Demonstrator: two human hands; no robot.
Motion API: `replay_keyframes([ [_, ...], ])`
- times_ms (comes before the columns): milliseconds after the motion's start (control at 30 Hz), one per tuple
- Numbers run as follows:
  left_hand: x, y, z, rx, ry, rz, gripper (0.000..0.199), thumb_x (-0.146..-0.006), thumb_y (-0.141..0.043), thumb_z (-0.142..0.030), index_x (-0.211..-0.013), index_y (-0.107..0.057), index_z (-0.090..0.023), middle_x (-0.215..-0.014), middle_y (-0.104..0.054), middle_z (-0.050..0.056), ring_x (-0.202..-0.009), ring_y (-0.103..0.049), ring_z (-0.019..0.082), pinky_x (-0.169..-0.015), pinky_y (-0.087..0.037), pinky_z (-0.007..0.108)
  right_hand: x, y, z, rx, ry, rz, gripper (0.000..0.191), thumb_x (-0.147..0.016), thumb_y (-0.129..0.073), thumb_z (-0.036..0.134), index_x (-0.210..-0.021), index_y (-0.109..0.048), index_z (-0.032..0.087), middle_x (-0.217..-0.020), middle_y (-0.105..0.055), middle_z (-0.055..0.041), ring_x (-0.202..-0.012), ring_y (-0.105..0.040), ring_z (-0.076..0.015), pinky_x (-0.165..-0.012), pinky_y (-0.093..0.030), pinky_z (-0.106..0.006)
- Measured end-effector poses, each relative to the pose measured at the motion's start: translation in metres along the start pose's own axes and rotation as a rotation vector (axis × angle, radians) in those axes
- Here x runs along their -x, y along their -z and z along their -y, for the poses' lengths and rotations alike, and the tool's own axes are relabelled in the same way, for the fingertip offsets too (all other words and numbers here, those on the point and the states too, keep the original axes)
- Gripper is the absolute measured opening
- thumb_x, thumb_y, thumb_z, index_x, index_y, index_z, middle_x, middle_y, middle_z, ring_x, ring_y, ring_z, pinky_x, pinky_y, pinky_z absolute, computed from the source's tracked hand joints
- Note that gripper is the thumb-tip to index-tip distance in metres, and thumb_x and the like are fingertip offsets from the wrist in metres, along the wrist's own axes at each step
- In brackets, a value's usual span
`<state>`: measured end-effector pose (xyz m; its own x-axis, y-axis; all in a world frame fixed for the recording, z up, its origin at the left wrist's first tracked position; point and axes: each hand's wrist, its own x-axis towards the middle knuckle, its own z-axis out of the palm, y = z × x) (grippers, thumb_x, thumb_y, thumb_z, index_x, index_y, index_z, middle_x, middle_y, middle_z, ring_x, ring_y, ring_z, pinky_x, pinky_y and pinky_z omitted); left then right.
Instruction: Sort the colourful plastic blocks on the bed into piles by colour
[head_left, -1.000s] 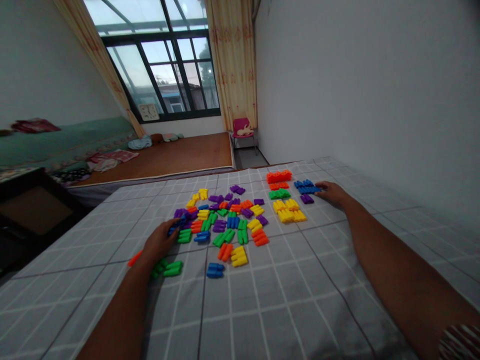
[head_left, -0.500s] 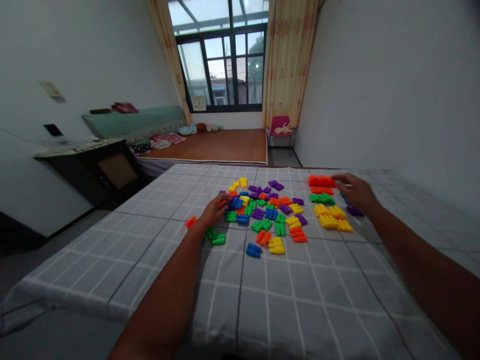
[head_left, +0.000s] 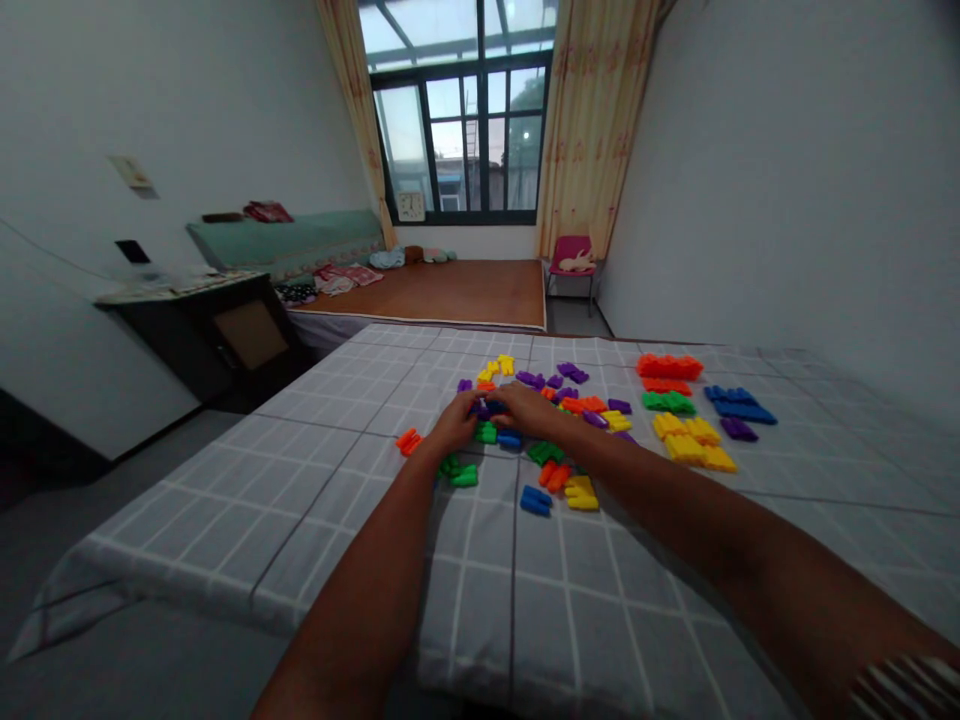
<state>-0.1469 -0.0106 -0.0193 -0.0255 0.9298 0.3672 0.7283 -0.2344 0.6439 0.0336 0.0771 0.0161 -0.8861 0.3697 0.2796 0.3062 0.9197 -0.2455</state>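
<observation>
Set apart by colour at right on the grey checked cloth (head_left: 300,480), I count one orange plastic group (head_left: 669,367), one green plastic group (head_left: 670,402), one yellow plastic group (head_left: 694,442), one blue plastic group (head_left: 741,405) and one lone purple plastic piece (head_left: 739,430). The mixed-colour spread of plastic pieces (head_left: 583,405) at centre lies ungrouped, partly behind the forearms (head_left: 367,570), so I give no total. There my left hand (head_left: 455,422) has its fingers closed round a dark blue plastic piece (head_left: 490,408), and my right hand (head_left: 523,408) meets it with curled fingers, though I cannot tell whether they grip.
</observation>
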Motion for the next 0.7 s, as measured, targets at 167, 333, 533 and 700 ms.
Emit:
replay_keyframes([
  [167,-0.001,-0.004,0.006,-0.078,-0.110,-0.034,0.042,-0.077,-0.052,-0.009,-0.117,-0.064,-0.014,-0.123,-0.062,0.011,-0.120,-0.053,0.023,-0.109,-0.039,0.042,0.006,0.002,-0.022,-0.125,-0.167,-0.158,0.043,-0.080,-0.052,0.005,-0.120,-0.064,0.019,-0.109,-0.070,-0.0074,-0.096,-0.063,-0.0216,-0.086,-0.048,-0.034],
  [333,-0.003,-0.011,0.011,-0.103,-0.150,-0.053,0.037,-0.079,-0.050,-0.008,-0.110,-0.067,-0.015,-0.117,-0.065,0.010,-0.113,-0.056,0.022,-0.105,-0.043,0.044,0.026,0.014,-0.043,-0.109,-0.151,-0.196,0.038,-0.081,-0.052,0.005,-0.112,-0.068,0.019,-0.110,-0.067,-0.0084,-0.104,-0.060,-0.0220,-0.093,-0.046,-0.036],
  [533,0.000,-0.008,0.008,-0.137,-0.097,-0.034,0.039,-0.077,-0.049,-0.006,-0.110,-0.067,-0.015,-0.114,-0.066,0.010,-0.111,-0.058,0.022,-0.103,-0.044,0.040,0.021,0.001,-0.012,-0.087,0.109,-0.127,0.033,-0.086,-0.060,0.019,-0.119,-0.062,0.019,-0.120,-0.060,-0.0114,-0.111,-0.055,-0.0228,-0.097,-0.042,-0.040],
  [700,0.002,-0.005,0.009,-0.164,-0.056,-0.022,0.040,-0.076,-0.049,-0.007,-0.110,-0.066,-0.018,-0.112,-0.066,0.007,-0.109,-0.059,0.021,-0.101,-0.046,0.040,0.030,0.002,-0.029,-0.086,-0.090,-0.180,0.020,-0.079,-0.063,0.012,-0.098,-0.063,0.016,-0.099,-0.064,-0.0083,-0.092,-0.059,-0.0206,-0.082,-0.047,-0.034],
])
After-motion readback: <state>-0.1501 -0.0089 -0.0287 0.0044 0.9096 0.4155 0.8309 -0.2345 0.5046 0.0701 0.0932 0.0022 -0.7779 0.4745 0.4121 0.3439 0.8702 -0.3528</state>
